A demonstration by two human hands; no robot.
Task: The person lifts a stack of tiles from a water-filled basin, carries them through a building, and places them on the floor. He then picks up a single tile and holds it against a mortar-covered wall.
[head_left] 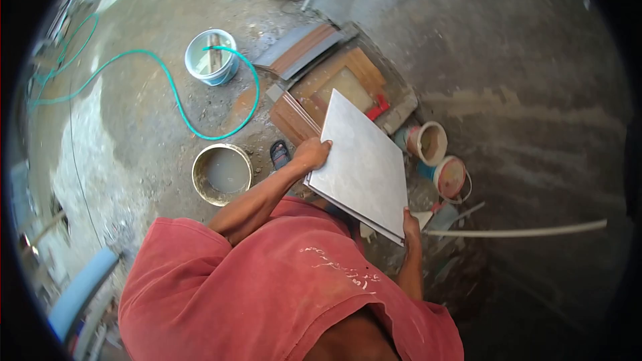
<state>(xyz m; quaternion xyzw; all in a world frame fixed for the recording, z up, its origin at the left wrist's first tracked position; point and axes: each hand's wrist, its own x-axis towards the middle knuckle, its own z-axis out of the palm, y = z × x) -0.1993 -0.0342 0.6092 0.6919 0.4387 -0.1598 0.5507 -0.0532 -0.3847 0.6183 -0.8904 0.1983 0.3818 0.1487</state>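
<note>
Held in front of my body is a small stack of square, light grey tiles (364, 157), tilted, with layered edges showing along the near side. My left hand (313, 154) grips the left edge, its thumb over the top face. On the right near corner, my right hand (411, 226) is closed around the edge, and its fingers underneath are hidden. Beyond the tiles lie brown and grey panels (301, 50) and a brown wooden board (366, 70) with a pale centre and a red object (378, 107) on it.
A green hose (175, 93) runs across the wet floor into a white-blue bucket (212, 75) of water. A round tub (223, 170) of murky water stands at left. Two dirty buckets (431, 144) sit at right, near a long pale strip (521, 232). A blue pipe (83, 291) lies lower left.
</note>
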